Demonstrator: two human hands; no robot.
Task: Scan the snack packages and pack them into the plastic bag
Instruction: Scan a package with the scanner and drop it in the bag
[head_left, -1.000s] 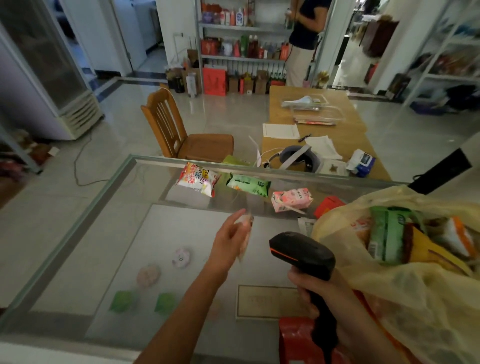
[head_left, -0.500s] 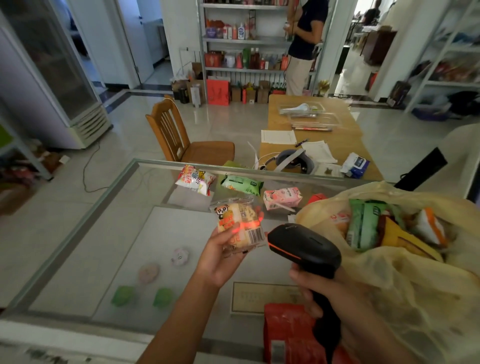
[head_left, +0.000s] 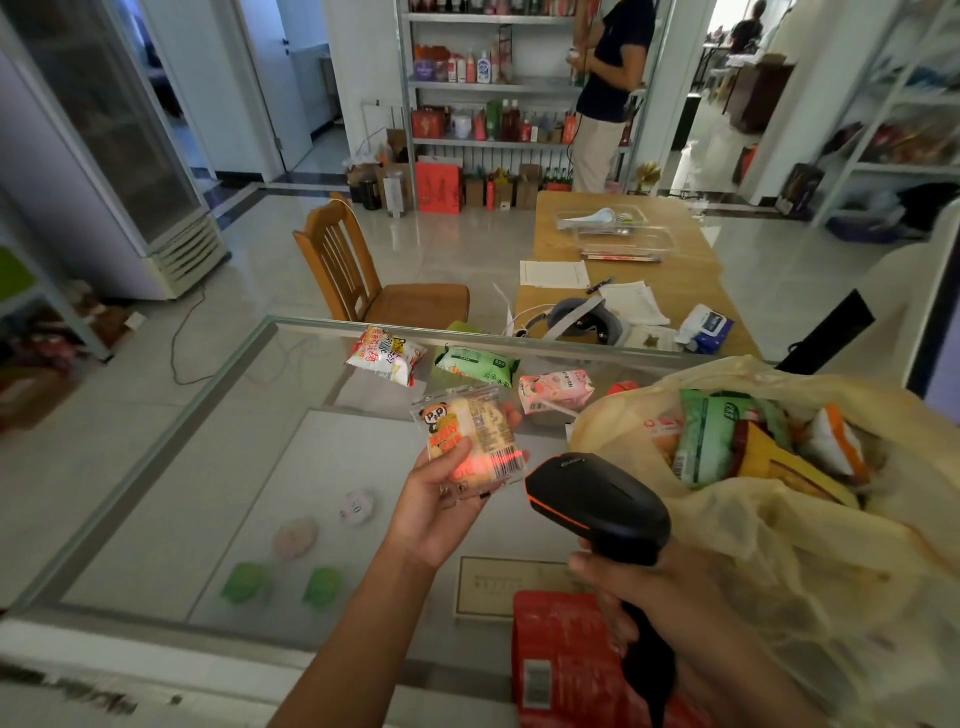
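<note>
Scanning is underway: the left hand (head_left: 436, 509) is gripping a panda snack pack (head_left: 470, 436) under the scanner (head_left: 597, 506), which the right hand (head_left: 644, 587) is clutching; bagging in the plastic bag (head_left: 810, 545) likely comes next.

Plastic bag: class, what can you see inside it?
Inside the plastic bag: a green packet, a yellow packet and an orange-and-white packet. Whatever lies beneath them is covered.

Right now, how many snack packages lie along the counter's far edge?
3: white-and-red pack leftmost, green pack middle, pink pack nearest the plastic bag; a red item half hidden behind it may be a fourth.
</note>
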